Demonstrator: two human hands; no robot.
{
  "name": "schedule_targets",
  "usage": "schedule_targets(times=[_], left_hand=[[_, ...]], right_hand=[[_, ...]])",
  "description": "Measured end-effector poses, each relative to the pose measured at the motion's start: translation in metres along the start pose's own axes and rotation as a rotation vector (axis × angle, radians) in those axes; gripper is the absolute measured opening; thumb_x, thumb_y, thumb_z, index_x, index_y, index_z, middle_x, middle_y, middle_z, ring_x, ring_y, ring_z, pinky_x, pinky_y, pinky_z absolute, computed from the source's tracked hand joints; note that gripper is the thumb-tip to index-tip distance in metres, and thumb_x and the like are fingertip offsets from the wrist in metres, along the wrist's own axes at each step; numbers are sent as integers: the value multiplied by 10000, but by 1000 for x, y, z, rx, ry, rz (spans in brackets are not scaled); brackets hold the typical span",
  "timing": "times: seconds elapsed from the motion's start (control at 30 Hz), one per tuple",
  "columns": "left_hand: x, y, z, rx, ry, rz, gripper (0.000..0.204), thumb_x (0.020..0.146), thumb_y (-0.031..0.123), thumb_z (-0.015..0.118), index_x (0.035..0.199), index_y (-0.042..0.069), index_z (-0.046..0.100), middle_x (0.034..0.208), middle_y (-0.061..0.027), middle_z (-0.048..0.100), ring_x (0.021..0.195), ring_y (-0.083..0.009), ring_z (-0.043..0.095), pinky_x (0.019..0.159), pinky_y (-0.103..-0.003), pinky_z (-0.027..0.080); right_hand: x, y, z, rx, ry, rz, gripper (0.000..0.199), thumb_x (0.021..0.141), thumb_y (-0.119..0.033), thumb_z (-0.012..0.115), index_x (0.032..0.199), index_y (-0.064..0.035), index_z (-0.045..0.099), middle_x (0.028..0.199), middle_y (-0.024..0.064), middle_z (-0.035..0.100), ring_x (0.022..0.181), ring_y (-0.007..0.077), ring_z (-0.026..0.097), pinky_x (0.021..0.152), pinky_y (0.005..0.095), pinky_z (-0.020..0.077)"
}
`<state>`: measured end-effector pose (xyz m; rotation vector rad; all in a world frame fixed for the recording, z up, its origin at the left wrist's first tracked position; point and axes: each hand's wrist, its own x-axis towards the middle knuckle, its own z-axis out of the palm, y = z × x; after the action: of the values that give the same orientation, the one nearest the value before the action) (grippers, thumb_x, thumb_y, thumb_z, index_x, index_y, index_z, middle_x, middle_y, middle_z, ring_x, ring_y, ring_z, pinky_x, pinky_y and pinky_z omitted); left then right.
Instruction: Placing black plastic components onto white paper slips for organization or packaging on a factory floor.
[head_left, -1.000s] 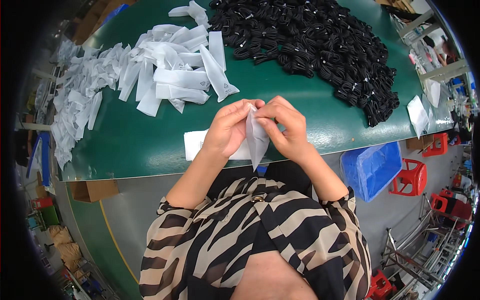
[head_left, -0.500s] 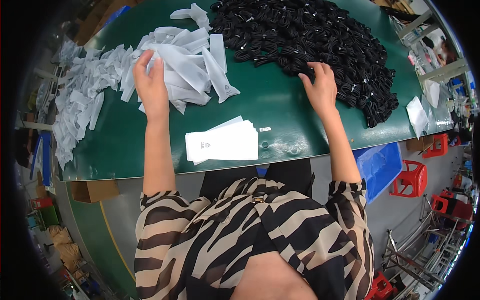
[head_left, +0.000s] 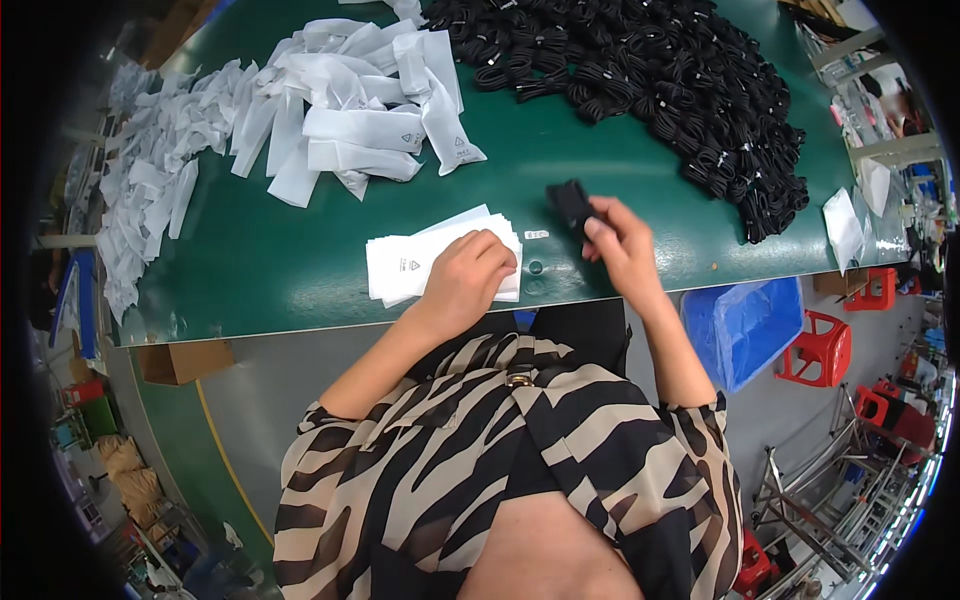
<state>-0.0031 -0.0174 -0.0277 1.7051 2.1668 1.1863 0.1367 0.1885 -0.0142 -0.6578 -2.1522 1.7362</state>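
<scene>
My right hand holds a coiled black cable bundle just above the green table, near its front edge. My left hand rests with curled fingers on the right end of a small stack of flat white bags lying in front of me. A big heap of black coiled cables covers the far right of the table. Filled white bags lie in a loose pile at the far middle.
More white bags spread along the table's left end. A small white label lies beside the stack. A blue bin and red stools stand on the floor to the right, a cardboard box below the table's left.
Both hands came back from the far piles toward me. The right hand now carries a black cable bundle, and the left hand has dropped onto the stack of flat bags.
</scene>
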Motion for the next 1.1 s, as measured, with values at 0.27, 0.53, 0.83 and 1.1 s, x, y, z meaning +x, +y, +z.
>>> schedule_targets(times=[0.27,0.53,0.83,1.1], left_hand=[[1,-1,-4,-324,66,-320,66,882,-2,668,885,9,603,835,-91,621,706,-209,598,620,-318,482],[1,8,-6,-355,47,-107,76,865,-23,676,893,6,611,943,-84,639,827,-198,591,715,-304,481],[10,12,-14,-264,108,-8,99,874,52,692,879,28,595,961,-74,625,901,-244,553,786,-328,462],[29,9,-37,-838,195,-236,32,926,18,644,926,8,613,1057,-43,595,923,-93,538,811,-247,445]], right_hand=[[-37,-10,15,-268,-184,-122,282,960,-52,519,1200,46,629,883,82,563,624,128,585,594,277,473],[-30,-39,17,-7,-423,444,286,956,-155,593,1179,13,654,806,134,618,724,307,637,679,353,503],[-30,-27,26,-406,-142,-563,381,749,-14,810,1098,-29,660,1056,141,583,916,253,626,731,322,529],[-8,-38,36,-183,92,-697,300,751,-15,813,999,-18,645,1163,173,574,955,271,619,761,336,547]])
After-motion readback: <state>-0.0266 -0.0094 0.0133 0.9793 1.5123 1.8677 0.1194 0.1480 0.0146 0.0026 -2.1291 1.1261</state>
